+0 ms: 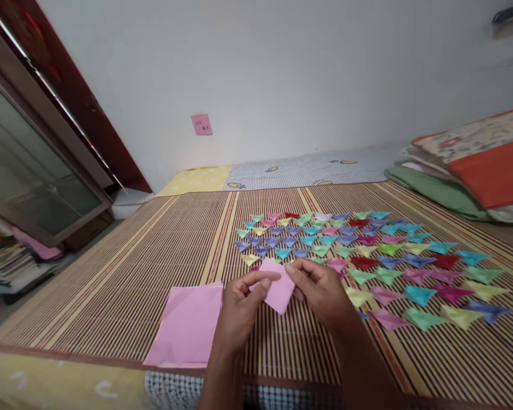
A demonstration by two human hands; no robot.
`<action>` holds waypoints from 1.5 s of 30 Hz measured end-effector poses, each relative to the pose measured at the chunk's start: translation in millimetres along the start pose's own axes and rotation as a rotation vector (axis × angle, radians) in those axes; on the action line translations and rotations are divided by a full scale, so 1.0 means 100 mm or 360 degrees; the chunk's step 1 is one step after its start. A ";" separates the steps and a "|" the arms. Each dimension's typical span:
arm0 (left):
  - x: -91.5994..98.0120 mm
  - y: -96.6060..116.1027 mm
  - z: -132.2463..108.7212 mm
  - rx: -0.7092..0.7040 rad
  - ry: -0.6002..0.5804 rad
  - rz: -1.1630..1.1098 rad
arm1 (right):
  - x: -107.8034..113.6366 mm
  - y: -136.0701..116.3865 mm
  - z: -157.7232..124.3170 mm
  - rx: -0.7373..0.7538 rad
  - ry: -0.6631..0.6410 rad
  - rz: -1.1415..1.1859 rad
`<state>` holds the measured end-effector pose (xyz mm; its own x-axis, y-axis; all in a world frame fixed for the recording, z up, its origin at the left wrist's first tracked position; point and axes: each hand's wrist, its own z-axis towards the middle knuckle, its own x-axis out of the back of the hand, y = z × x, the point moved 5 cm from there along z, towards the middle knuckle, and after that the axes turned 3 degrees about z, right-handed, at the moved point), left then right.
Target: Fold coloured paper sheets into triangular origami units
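A small folded piece of pink paper [279, 289] is held up between both hands, above the striped mat. My left hand [244, 302] pinches its left side, thumb and forefinger on the paper. My right hand [318, 287] grips its right corner between thumb and fingers. To the left of my left hand lies a stack of square pink paper [190, 327]. Behind and to the right of my hands, many small folded paper pieces [385, 276] in several colours stand in rows. Some of them are hidden behind my hands and the pink paper.
The striped mat [123, 273] covers a bed, with a patterned sheet [299, 171] along the white wall. Folded bedding [474, 165] is piled at the right. A pink note [202, 124] sticks to the wall. A glass-fronted cabinet [38, 148] stands at the left.
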<state>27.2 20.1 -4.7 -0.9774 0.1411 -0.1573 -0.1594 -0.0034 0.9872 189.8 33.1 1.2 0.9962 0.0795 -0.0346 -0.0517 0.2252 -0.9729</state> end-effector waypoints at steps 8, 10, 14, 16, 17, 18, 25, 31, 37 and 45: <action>0.06 -0.06 0.03 0.0054 0.0033 -0.0274 | 0.01 0.03 0.03 -0.0054 0.0053 0.0176; 0.08 -0.06 0.03 0.0051 0.0075 -0.0259 | 0.01 0.05 0.04 -0.0067 0.0105 0.0242; 0.07 -0.05 0.04 0.0066 0.0049 -0.0297 | 0.00 0.06 0.04 -0.0067 0.0062 0.0233; 0.04 -0.05 0.04 0.0099 0.0016 -0.0390 | -0.01 0.03 0.03 -0.0043 0.0011 0.0166; 0.04 -0.06 0.05 0.0119 0.0019 -0.0445 | -0.01 0.02 0.03 -0.0023 -0.0010 0.0132; 0.04 -0.06 0.05 0.0138 0.0032 -0.0499 | -0.02 0.00 0.02 -0.0001 -0.0043 0.0111; 0.04 -0.07 0.08 0.0195 0.0073 -0.0736 | -0.06 0.00 0.02 0.0012 -0.0215 0.0260; 0.05 0.00 0.01 0.0131 -0.0114 -0.0729 | -0.06 -0.02 0.01 0.0005 -0.0173 0.0201; 0.09 -0.02 -0.02 0.0161 -0.0196 -0.0562 | -0.03 -0.08 0.02 0.0178 -0.0160 0.0056; 0.06 -0.04 0.02 0.0193 -0.0089 -0.0594 | -0.05 -0.11 0.03 0.0364 -0.0119 -0.0009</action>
<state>22.3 23.3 -10.0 -0.8458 0.1643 -0.5076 -0.4816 0.1746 0.8588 185.5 33.1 13.0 0.9891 0.1472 -0.0037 -0.0688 0.4392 -0.8957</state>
